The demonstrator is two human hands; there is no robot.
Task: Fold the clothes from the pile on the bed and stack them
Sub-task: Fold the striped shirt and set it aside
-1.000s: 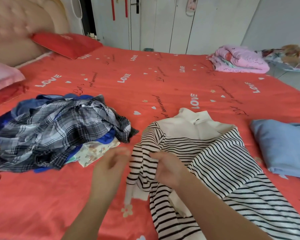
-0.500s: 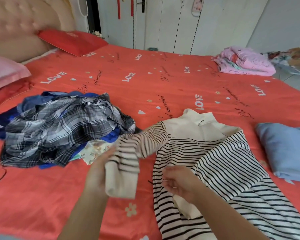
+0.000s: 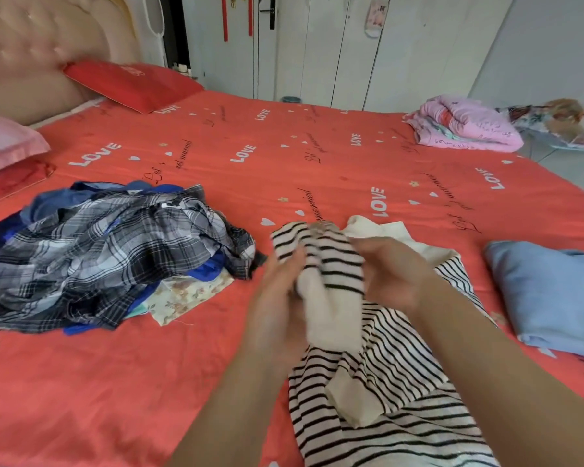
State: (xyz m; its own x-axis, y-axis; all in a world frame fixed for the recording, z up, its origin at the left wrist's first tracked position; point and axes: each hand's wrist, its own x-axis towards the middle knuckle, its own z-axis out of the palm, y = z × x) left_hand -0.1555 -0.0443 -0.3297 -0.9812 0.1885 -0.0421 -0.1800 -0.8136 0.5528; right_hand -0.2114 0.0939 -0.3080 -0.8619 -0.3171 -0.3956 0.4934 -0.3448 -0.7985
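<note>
Two hands work one garment. The black-and-white striped knit top (image 3: pixel 402 382) lies on the red printed bedsheet (image 3: pixel 284 156) at 6 o'clock, directly in front of the person, with its cream collar pointing to 12 o'clock. Its cream-cuffed striped sleeve (image 3: pixel 327 264) is lifted off the sheet and held between the hands.

1. Left hand (image 3: pixel 277 298): wrapped around the sleeve, thumb over the front of the fabric, holding it up. This likely keeps the sleeve free so it can be laid across the body of the top.
2. Right hand (image 3: pixel 395 274): fingers reach to 9 o'clock and meet the right edge of the sleeve. Motion blur hides whether they pinch it or only touch it, so this grip cannot be told.

The second cuff lies across the body of the top at 6 o'clock, so the sleeve in hand appears to be the remaining one to fold in.

Surrounding items:
- Crumpled pile of unfolded clothes topped by a grey plaid shirt (image 3: pixel 115 251), at 9 o'clock, within reach for the next pick.
- Folded light-blue garment (image 3: pixel 547 291), at 3 o'clock, apart from the top; probably the base of the stack.
- Folded pink quilt (image 3: pixel 462 129) at 1 o'clock, on the far side of the bed.
- Red rectangular pillow (image 3: pixel 132 82) at 11 o'clock.
</note>
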